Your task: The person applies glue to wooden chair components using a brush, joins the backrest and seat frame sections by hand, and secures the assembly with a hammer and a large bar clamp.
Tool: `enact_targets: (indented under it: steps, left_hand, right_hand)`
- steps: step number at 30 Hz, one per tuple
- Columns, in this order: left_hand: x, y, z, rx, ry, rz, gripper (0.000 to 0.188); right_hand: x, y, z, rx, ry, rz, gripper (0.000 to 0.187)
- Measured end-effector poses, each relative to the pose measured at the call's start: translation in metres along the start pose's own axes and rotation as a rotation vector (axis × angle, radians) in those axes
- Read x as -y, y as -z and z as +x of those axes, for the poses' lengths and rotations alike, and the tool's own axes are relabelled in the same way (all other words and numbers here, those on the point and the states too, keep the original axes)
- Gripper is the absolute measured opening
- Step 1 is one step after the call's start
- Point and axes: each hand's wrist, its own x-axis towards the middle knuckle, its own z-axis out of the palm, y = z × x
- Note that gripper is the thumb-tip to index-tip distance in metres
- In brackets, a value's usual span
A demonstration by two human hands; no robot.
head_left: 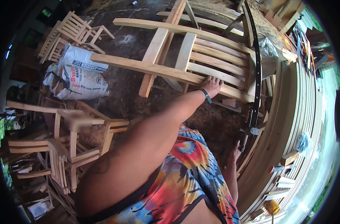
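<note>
A slatted wooden chair-back frame (198, 64), with two long rails and several curved slats, lies before me on wooden supports. My left hand (213, 86), a dark band on its wrist, grips the near rail (158, 71) with its fingers curled over the top. A long black bar clamp (258, 63) with a row of holes spans the frame's right end. Down at the clamp's near end, my right hand (235, 152) is closed around its screw handle (243, 143). Part of that hand is dim and small in the picture.
Stacked long boards (282, 123) run along the right, with a yellow tape measure-like object (271, 207) and wood offcuts on them. Printed white sacks (78, 76) stand at the left. Wooden chairs (78, 31) are behind them, and more chair frames (75, 145) stand near left.
</note>
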Motion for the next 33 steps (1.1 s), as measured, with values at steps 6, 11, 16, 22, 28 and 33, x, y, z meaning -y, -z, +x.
enact_targets:
  steps: [6, 11, 16, 22, 28, 33]
  left_hand:
    - [0.002, 0.042, 0.022, 0.271, -0.007, -0.208, 0.055]
    - [0.022, 0.037, 0.030, 0.406, -0.046, -0.281, 0.039]
    - [0.032, 0.044, 0.044, 0.446, -0.133, -0.393, 0.051]
    - [0.036, 0.049, 0.048, 0.574, -0.027, -0.472, 0.051]
    - [0.027, 0.051, 0.058, 0.614, -0.045, -0.458, 0.048]
    - [0.027, 0.047, 0.055, 0.658, -0.014, -0.447, 0.043]
  right_hand:
    - [-0.068, -0.002, 0.045, -0.213, 0.086, -0.108, 0.058]
    - [-0.059, -0.016, 0.036, -0.178, -0.053, -0.113, 0.042]
    - [-0.052, -0.022, 0.031, -0.313, -0.016, 0.007, 0.031]
    - [-0.066, -0.047, 0.035, -0.489, 0.009, 0.129, 0.028]
    - [-0.130, -0.059, 0.063, -0.695, 0.130, -0.611, 0.019]
    - [-0.088, -0.068, 0.038, -0.652, -0.220, 0.040, 0.015]
